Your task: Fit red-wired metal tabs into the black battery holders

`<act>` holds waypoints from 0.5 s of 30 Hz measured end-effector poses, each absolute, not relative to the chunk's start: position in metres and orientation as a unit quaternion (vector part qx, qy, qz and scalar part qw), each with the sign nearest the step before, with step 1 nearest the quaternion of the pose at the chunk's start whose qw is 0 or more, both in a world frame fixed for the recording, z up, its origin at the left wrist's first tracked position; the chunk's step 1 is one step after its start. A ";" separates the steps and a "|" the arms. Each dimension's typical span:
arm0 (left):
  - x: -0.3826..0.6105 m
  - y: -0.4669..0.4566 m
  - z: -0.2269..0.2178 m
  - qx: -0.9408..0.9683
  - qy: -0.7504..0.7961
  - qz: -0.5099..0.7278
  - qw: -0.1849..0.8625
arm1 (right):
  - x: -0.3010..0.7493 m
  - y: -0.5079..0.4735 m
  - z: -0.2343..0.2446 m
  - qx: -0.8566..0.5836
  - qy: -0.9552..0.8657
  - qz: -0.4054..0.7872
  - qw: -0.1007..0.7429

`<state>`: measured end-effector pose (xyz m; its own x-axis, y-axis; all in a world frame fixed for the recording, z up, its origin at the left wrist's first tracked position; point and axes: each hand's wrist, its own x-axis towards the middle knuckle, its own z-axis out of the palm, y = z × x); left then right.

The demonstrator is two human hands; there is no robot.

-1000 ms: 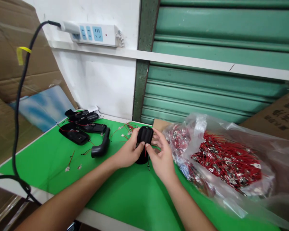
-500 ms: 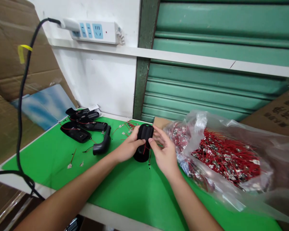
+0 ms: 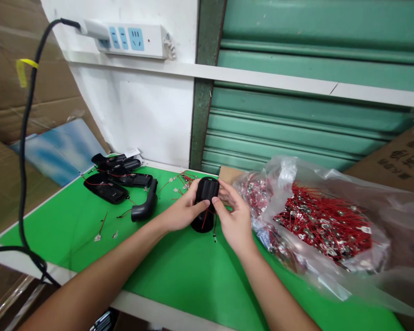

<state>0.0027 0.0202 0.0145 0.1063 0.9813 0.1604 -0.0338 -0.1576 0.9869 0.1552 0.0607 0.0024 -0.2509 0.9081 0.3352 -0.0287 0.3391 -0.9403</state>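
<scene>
Between my two hands is a black plastic housing, held tilted above the green mat. My left hand grips its left side, the thumb lying across the front. On the other side my right hand has its thumb and fingers closed at the housing's right edge. A thin red wire runs down the housing's lower part, and a dark lead with a small tip hangs beside it. Whether my right fingers also pinch a wire is hidden.
Several black housings with red wires lie at the back left, near a curved black handle part. Loose wired metal contacts lie behind my hands. A clear plastic bag full of red-wired contacts takes up the right. A black cable hangs at left.
The red wire on the housing now reaches a little lower and straighter. My hands keep nearly the same grip, and the camera view has shifted slightly.
</scene>
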 end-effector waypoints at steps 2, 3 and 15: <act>0.002 0.021 0.011 0.570 0.418 0.518 0.482 | 0.155 0.062 0.001 -0.348 -0.633 0.471 0.507; 0.003 0.021 0.009 0.573 0.418 0.520 0.476 | 0.155 0.063 0.000 -0.351 -0.629 0.476 0.505; 0.014 -0.030 0.048 0.433 0.420 0.541 0.586 | 0.162 0.073 0.010 -0.344 -0.512 0.578 0.535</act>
